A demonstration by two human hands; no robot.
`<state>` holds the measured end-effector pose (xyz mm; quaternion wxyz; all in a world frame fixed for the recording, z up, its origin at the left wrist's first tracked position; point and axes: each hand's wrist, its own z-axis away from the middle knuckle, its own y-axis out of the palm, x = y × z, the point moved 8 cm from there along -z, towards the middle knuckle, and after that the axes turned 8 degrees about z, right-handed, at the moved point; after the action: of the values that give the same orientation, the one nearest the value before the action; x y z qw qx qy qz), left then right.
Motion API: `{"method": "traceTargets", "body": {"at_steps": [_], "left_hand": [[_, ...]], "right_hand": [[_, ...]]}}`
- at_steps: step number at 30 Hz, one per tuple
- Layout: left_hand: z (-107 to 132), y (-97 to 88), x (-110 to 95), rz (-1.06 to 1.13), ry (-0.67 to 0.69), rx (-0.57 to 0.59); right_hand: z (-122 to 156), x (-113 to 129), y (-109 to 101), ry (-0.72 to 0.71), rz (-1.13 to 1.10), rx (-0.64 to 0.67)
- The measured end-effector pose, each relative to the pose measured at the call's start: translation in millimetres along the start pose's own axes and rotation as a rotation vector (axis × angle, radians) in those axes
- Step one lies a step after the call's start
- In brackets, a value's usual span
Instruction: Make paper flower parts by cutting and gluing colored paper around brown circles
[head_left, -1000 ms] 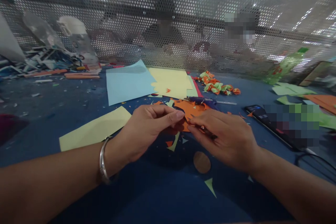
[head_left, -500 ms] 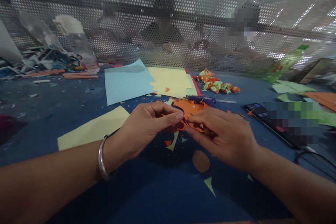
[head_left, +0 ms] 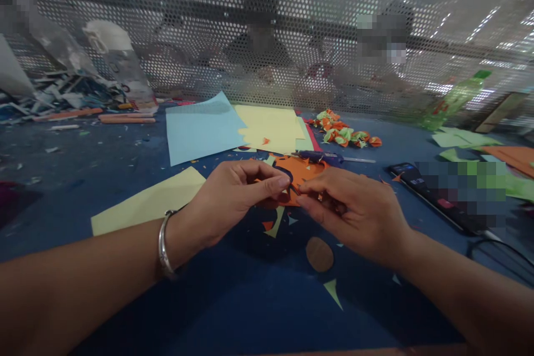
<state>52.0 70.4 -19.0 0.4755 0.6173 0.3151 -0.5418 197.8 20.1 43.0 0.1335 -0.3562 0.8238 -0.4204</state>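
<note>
grip: left hand (head_left: 231, 200), right hand (head_left: 354, 212) both pinch orange paper piece (head_left: 293, 197) (thin)
risk: opposing pull may tear it

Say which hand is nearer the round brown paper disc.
Right. The right hand is just above-right of the round brown paper disc; the left hand lies farther off, upper left.

Single view, worn on the person's head, facing forward and down across the blue table (head_left: 104, 178). The left hand (head_left: 233, 200) and right hand (head_left: 354, 211) lie close under the lens at centre. The forearms enter from 7 and 5 o'clock. A perforated screen (head_left: 267, 39) closes the far side at 12 o'clock.
</note>
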Motion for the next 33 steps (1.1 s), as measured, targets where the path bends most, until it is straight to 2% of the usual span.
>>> {"method": "traceTargets", "body": {"at_steps": [11,33], "left_hand": [[-0.5,2.1,-2.6,-0.013,0.048,0.032],[-0.6,2.3,-1.3,-0.023,0.052,0.057]], "right_hand": [[0.2,-5.4,1.9,0.036,-0.108,0.001],[0.9,-5.6,3.2,0.026,-0.095,0.02]]}}
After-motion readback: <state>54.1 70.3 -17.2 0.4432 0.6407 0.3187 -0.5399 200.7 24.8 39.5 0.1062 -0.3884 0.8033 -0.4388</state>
